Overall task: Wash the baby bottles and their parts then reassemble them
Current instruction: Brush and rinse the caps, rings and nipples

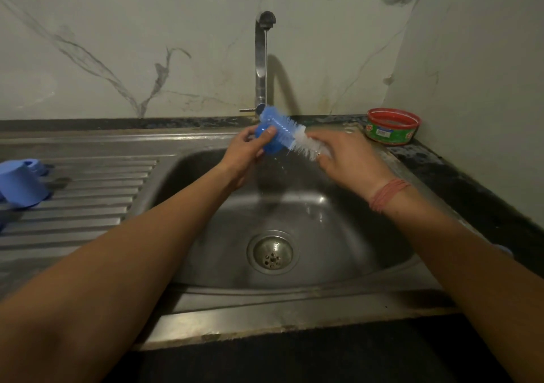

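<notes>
1. Both hands are up over the back of the sink [294, 291], right under the tap [263, 59], with a thin stream of water running down.
2. Left hand [245, 154] has its fingers [266, 137] curled round a small blue bottle part [269, 141], thumb pressed on the near side. Can't tell exactly which part it is.
3. Right hand [350, 162] grips the bottle brush [290, 134] by the handle, fingers clenched round it. The bristles, blue at the tip and white nearer the hand, lie across the top of the blue part, pointing toward 10 o'clock.
4. Another blue plastic piece [22, 184] sits way over at 9 o'clock on the ribbed drainboard [88, 194].
5. A red-rimmed green tub [393, 128] sits on the tabletop [459, 176] at about 2 o'clock, near the right hand, not touching it.
</notes>
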Motion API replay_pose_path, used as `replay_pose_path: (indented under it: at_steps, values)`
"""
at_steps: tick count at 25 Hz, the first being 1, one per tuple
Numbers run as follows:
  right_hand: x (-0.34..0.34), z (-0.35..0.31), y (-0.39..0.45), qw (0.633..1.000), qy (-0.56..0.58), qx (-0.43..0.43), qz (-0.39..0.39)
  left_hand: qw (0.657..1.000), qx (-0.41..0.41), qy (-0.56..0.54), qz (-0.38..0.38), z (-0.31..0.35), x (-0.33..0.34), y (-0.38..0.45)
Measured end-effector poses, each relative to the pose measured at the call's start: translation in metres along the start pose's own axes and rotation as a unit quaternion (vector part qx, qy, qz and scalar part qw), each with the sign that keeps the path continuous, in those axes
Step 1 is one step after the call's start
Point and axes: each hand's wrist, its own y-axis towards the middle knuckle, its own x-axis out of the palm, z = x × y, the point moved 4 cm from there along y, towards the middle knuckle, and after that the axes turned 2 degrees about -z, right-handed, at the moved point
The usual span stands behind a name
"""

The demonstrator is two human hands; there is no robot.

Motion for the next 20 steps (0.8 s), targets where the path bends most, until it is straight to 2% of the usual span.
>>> replay_pose_path:
  at_steps: [2, 3, 6, 8, 9, 13, 14, 18, 20]
  values:
    - [0.002, -0.003, 0.0, 1.0, 0.012, -0.009, -0.001, 0.999, 0.007, -0.01, 0.05, 0.001, -0.017, 0.004]
    - [0.003, -0.004, 0.0, 1.0, 0.011, -0.011, -0.001, 0.999, 0.008, 0.001, 0.046, 0.001, -0.019, 0.004]
    - [0.006, -0.002, 0.0, 1.0, 0.01, -0.008, 0.001, 0.998, -0.003, 0.062, -0.034, -0.006, -0.002, -0.003]
    - [0.004, 0.002, 0.0, 1.0, 0.008, 0.002, 0.004, 0.995, 0.004, 0.08, -0.055, -0.01, 0.009, -0.004]
    - [0.003, 0.003, 0.0, 1.0, 0.007, 0.005, 0.006, 0.996, 0.01, 0.073, -0.043, -0.009, 0.01, -0.003]
    - [0.009, -0.005, -0.001, 1.0, 0.014, -0.01, -0.02, 0.995, 0.035, -0.013, 0.088, 0.002, -0.017, 0.004]
    - [0.012, -0.006, -0.001, 0.999, 0.014, -0.011, -0.029, 0.995, 0.03, -0.019, 0.089, 0.002, -0.021, 0.005]
    - [0.011, 0.0, -0.002, 0.999, 0.011, 0.018, -0.026, 0.998, -0.007, 0.063, -0.028, -0.009, 0.007, -0.004]
    - [0.006, 0.003, -0.001, 0.999, 0.015, 0.027, -0.012, 0.996, 0.001, 0.075, -0.045, -0.01, 0.019, -0.006]
